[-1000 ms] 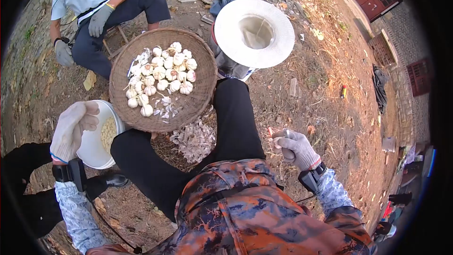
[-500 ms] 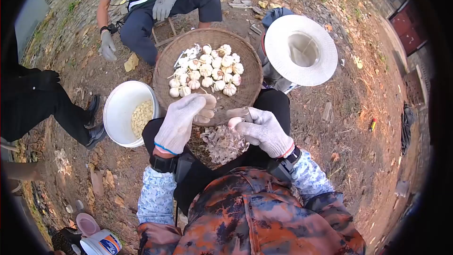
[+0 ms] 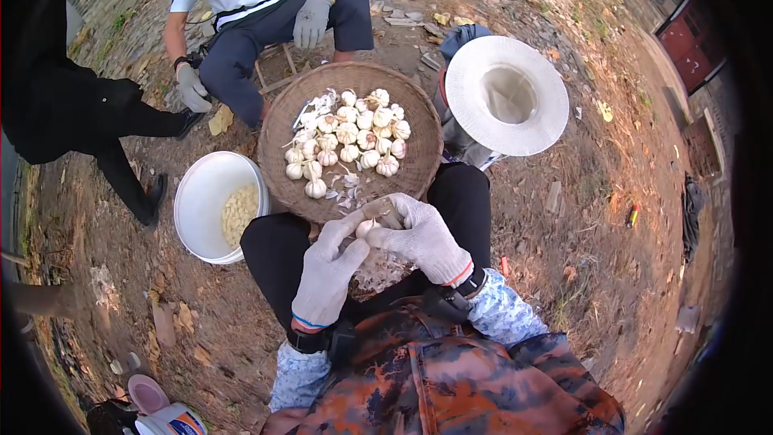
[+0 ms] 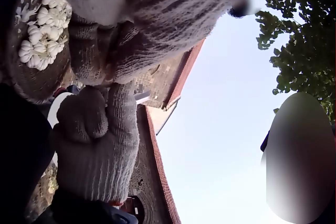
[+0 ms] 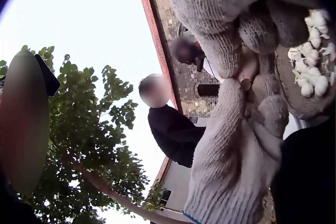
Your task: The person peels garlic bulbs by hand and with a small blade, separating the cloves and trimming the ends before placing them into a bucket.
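Both gloved hands meet over the lap, close to the near rim of a wicker basket (image 3: 270, 153). Between the fingertips sits a small pinkish-white garlic clove (image 5: 249, 68), largely covered by the gloves. My left hand (image 3: 326, 278), with a blue cuff edge, pinches it from the left with thumb and fingers. From the other side my right hand (image 3: 427, 243), with a red cuff edge, grips it as well. In the basket lie several whole garlic bulbs (image 3: 348, 132) and some loose skins. Below the hands, papery garlic peels (image 3: 382, 272) are heaped on the ground.
A white bucket (image 3: 196, 208) holding peeled cloves (image 3: 239, 213) stands left of the knee. To the right, a pale brimmed hat (image 3: 549, 97) lies on top of a container. A seated person (image 3: 233, 72) faces me across the basket; another in black (image 3: 80, 117) stands left.
The left hand has come from over the bucket to the lap. My right hand has moved in from the far right with the clove, and both hands now hold it together.
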Action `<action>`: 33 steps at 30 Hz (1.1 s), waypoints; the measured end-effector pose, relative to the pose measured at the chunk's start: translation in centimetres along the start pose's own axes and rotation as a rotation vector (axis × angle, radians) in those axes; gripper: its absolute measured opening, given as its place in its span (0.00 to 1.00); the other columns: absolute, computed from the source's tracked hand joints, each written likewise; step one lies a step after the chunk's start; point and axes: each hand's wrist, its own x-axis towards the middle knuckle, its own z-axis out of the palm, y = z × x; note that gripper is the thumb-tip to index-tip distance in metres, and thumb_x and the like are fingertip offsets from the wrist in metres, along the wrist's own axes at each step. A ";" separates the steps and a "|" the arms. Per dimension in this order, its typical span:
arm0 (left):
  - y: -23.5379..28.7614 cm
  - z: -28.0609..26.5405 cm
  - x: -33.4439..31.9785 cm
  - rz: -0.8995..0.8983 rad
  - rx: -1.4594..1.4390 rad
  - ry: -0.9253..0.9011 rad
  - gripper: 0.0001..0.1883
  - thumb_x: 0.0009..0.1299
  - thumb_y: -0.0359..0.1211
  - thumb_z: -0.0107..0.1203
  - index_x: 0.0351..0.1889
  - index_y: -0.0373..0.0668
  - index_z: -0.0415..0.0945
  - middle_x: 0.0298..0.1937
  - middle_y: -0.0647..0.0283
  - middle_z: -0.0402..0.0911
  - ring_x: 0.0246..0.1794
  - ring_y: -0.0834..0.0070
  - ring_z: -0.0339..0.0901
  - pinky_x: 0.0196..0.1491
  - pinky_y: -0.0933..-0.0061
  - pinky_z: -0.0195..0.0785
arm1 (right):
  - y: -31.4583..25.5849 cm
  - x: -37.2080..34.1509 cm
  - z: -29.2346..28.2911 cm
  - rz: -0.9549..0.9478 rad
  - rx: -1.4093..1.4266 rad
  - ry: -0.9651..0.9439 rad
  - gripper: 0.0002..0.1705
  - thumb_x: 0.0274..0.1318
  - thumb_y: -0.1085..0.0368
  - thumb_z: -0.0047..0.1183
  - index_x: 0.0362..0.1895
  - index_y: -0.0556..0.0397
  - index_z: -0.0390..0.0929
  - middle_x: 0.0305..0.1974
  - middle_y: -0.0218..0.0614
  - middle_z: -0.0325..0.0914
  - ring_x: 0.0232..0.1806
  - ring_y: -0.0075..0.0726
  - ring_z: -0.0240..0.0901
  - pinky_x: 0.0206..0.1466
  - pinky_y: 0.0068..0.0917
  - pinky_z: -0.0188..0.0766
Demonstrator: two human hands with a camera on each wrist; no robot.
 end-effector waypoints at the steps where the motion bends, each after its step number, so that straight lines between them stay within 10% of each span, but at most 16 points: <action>1: 0.0 0.1 0.0 -0.014 -0.052 -0.004 0.21 0.76 0.26 0.55 0.66 0.29 0.74 0.46 0.64 0.83 0.40 0.80 0.80 0.45 0.77 0.75 | 0.1 0.0 0.1 0.001 -0.004 -0.005 0.20 0.65 0.62 0.67 0.55 0.59 0.79 0.38 0.27 0.82 0.36 0.15 0.75 0.40 0.19 0.73; 11: -1.9 -0.3 -0.5 0.186 0.390 0.158 0.19 0.71 0.23 0.65 0.59 0.32 0.75 0.47 0.58 0.84 0.43 0.78 0.84 0.43 0.78 0.79 | 4.2 0.6 1.2 0.143 0.609 -0.025 0.12 0.68 0.67 0.62 0.49 0.59 0.78 0.28 0.26 0.76 0.20 0.13 0.59 0.22 0.17 0.55; 16: -1.6 -1.2 -0.7 -0.115 -0.779 0.040 0.17 0.75 0.27 0.59 0.60 0.34 0.72 0.46 0.60 0.82 0.43 0.75 0.83 0.43 0.80 0.78 | 3.2 0.1 2.2 0.159 0.745 -0.086 0.11 0.69 0.65 0.61 0.47 0.59 0.77 0.30 0.29 0.76 0.18 0.13 0.55 0.20 0.17 0.51; 24: -3.1 -5.2 0.7 -0.069 -0.942 0.223 0.06 0.79 0.29 0.55 0.50 0.38 0.75 0.46 0.58 0.80 0.39 0.74 0.79 0.39 0.71 0.74 | 2.6 0.2 3.0 0.150 0.685 -0.081 0.12 0.67 0.66 0.62 0.49 0.60 0.78 0.33 0.34 0.80 0.18 0.13 0.56 0.20 0.16 0.50; 27: -2.5 -5.4 -0.5 -0.327 -0.660 0.117 0.07 0.78 0.27 0.49 0.35 0.39 0.72 0.43 0.60 0.79 0.39 0.70 0.80 0.40 0.66 0.75 | 3.4 1.2 3.0 0.129 0.666 -0.102 0.13 0.66 0.68 0.62 0.51 0.60 0.79 0.33 0.34 0.81 0.18 0.14 0.58 0.22 0.17 0.54; 31: -2.0 -5.8 -0.7 0.173 0.474 -0.130 0.12 0.82 0.36 0.49 0.42 0.37 0.76 0.45 0.62 0.79 0.38 0.74 0.79 0.41 0.71 0.71 | 4.8 2.8 3.8 -0.005 0.254 -0.061 0.15 0.64 0.69 0.64 0.53 0.59 0.81 0.38 0.31 0.83 0.29 0.17 0.70 0.32 0.19 0.66; 33: -1.3 -5.1 -0.9 -0.329 -0.600 -0.062 0.13 0.80 0.33 0.51 0.54 0.32 0.76 0.45 0.65 0.79 0.40 0.76 0.79 0.43 0.73 0.73 | 4.7 3.2 3.9 -0.101 0.036 -0.046 0.18 0.61 0.70 0.66 0.55 0.59 0.82 0.42 0.27 0.85 0.41 0.16 0.77 0.43 0.18 0.73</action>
